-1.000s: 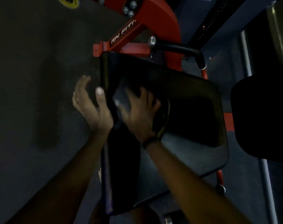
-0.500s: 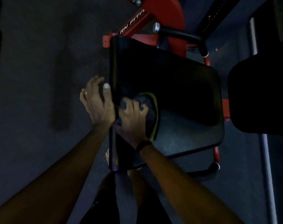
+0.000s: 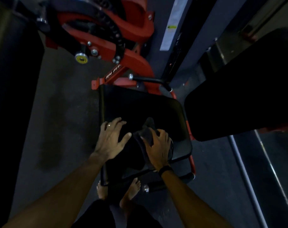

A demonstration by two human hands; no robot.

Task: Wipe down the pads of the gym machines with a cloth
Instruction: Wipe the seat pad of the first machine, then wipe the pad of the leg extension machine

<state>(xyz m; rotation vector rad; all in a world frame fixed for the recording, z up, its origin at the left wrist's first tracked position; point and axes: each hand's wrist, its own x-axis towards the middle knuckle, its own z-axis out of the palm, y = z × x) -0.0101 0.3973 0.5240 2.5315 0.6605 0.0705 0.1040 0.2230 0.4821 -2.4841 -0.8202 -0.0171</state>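
Overhead, head view: a dim gym floor seen looking straight down, the person's two forearms reaching forward.
Seat pad (image 3: 140, 106): black, smooth, rectangular with rounded corners, mounted on a red machine frame (image 3: 123, 68); its near-right part catches a dull grey sheen, the far part is almost black.
Cloth (image 3: 146, 134): dark grey, bunched and creased, one fold standing up toward the pad's middle; it lies on the near half of the pad, right of centre, and a paler edge shows under the wrist side.
Right hand (image 3: 158, 145): lies on top of the cloth with fingers bent over the bunched fabric, grasping it and pressing it onto the pad; a dark band (image 3: 164, 169) circles the wrist.
Left hand (image 3: 112, 137): released and spread, palm down on the pad near its left edge, fingers straight, thumb pointing toward the cloth and just short of it; a ring (image 3: 108, 125) shows on one finger.
Second pad (image 3: 247, 89): large, black, off the seat pad's right edge.
Handle bar (image 3: 150, 80): black, beyond the far edge.
Bare feet (image 3: 131, 190): on the dark floor (image 3: 57, 112) below the near edge.
Yellow knob (image 3: 81, 58): on the frame, far left.
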